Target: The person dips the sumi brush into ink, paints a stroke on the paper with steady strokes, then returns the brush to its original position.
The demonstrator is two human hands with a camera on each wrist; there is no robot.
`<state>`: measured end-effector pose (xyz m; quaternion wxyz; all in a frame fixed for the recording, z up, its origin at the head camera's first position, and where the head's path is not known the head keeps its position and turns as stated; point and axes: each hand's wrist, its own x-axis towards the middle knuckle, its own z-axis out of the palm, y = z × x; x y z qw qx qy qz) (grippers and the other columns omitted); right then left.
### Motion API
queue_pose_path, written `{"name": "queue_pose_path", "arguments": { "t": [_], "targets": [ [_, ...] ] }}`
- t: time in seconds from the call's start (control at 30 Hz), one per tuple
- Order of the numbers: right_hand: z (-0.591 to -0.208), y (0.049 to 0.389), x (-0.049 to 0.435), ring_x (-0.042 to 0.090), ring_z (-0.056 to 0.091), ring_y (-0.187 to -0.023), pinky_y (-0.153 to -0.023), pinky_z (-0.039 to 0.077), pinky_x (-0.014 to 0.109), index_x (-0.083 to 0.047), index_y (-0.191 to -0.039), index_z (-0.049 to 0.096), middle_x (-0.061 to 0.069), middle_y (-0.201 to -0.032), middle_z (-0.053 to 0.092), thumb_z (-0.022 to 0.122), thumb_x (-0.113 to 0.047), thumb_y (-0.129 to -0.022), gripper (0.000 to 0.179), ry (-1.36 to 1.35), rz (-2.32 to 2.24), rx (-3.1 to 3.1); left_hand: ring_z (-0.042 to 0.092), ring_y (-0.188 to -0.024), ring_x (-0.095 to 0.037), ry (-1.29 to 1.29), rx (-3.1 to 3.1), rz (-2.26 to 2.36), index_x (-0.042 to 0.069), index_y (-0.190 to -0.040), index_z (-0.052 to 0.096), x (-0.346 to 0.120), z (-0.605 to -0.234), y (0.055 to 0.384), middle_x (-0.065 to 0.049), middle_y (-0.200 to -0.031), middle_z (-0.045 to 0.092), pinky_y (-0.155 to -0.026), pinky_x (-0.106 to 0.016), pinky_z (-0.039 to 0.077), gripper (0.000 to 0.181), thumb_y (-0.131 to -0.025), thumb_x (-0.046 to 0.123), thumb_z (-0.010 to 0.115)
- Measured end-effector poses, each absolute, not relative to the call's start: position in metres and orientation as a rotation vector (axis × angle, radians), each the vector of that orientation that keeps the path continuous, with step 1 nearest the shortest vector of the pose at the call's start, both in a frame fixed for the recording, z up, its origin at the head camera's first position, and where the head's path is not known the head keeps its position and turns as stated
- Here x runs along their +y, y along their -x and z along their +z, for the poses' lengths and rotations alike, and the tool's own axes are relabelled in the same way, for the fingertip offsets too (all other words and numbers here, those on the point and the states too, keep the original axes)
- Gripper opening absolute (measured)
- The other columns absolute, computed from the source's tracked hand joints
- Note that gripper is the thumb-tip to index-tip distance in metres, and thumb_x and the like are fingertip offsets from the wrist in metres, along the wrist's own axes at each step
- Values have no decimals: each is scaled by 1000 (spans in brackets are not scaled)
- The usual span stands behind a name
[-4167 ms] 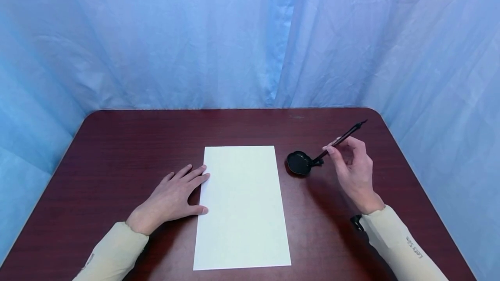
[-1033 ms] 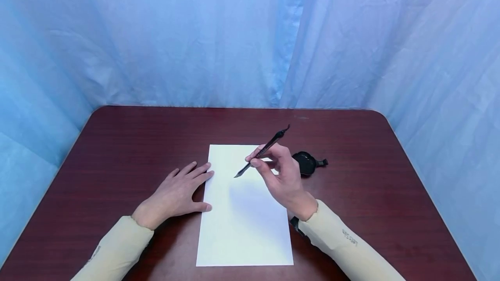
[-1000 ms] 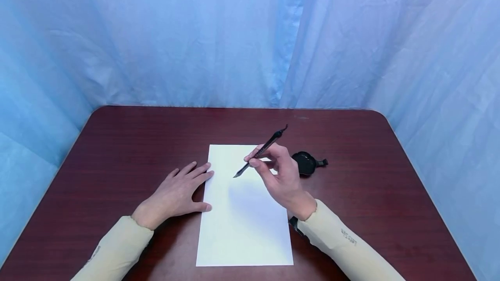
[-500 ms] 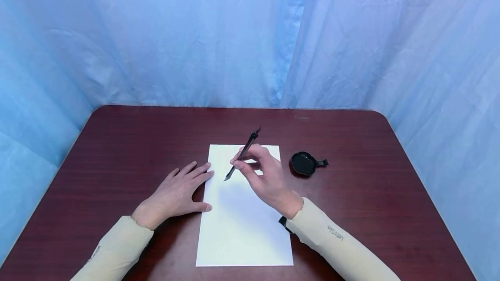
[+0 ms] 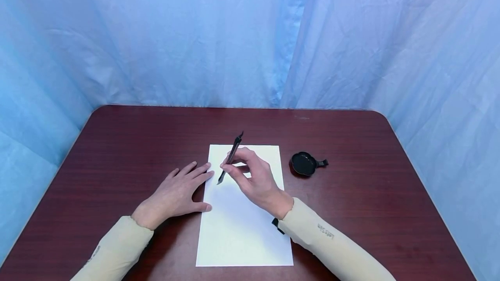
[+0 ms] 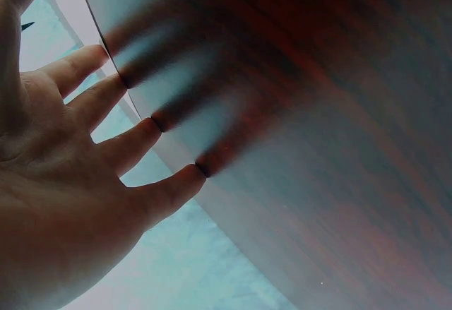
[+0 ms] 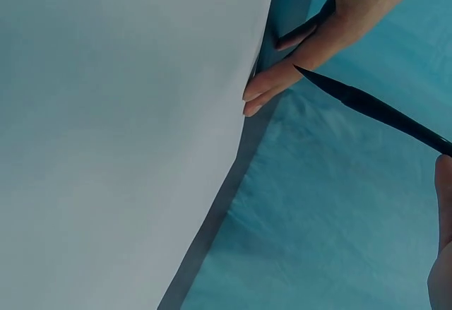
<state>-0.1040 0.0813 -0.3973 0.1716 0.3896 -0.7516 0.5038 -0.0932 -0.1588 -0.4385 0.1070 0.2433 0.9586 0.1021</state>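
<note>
My right hand pinches a dark writing brush between thumb and fingers. The brush slants over the upper left part of a blank white sheet of paper, its pointed tip low over the sheet. In the right wrist view the black bristle tip shows apart from the paper's surface. My left hand lies with spread, straight fingers, its thumb and fingertips on the paper's left edge. In the left wrist view the fingertips of that hand touch the table.
A small black flower-shaped ink dish with a short handle stands to the right of the paper. The dark red-brown table has rounded back corners. Pale blue curtains hang behind it and at its sides.
From the ink dish, my right hand has carried the brush left over the paper, and in the last second further left and slightly nearer. My left hand keeps its place at the paper's edge.
</note>
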Motion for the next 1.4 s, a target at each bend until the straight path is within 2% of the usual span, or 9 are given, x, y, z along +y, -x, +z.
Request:
{"name": "queue_pose_path", "arguments": {
  "t": [0.33,0.57,0.83,1.13,1.4],
  "targets": [
    [-402,105,73,25,72,-99,-85,59,25,-5,-125,49,12,-107,66,76,10,-87,49,-1128,1427,-2136,34,-150,-40,-721,2829,309,17,-154,52,-160,-439,92,-5,-163,41,-111,-71,33,86,-83,55,82],
    [-404,105,70,24,72,-99,-86,59,25,-3,-124,51,12,-106,66,74,7,-91,42,-1152,1444,-2135,34,-150,-40,-722,2825,313,18,-154,52,-159,-439,93,-4,-164,41,-110,-71,33,86,-83,56,82],
    [-407,104,69,23,72,-98,-85,58,23,-4,-123,52,11,-106,65,77,11,-86,47,-1151,1422,-2165,33,-150,-40,-716,2822,312,19,-155,51,-159,-438,93,-4,-164,41,-110,-72,33,86,-83,56,82],
    [-410,104,68,22,72,-97,-84,58,22,-2,-122,52,9,-107,64,78,10,-86,46,-1159,1397,-2179,34,-150,-40,-708,2825,313,19,-156,50,-159,-438,93,-5,-163,42,-111,-72,32,88,-83,56,82],
    [-412,104,67,21,72,-98,-82,60,26,-4,-122,53,9,-107,63,78,10,-85,47,-1162,1378,-2180,34,-150,-40,-713,2832,306,22,-157,49,-159,-438,93,-5,-163,42,-110,-72,33,89,-82,56,83]
  ]
}}
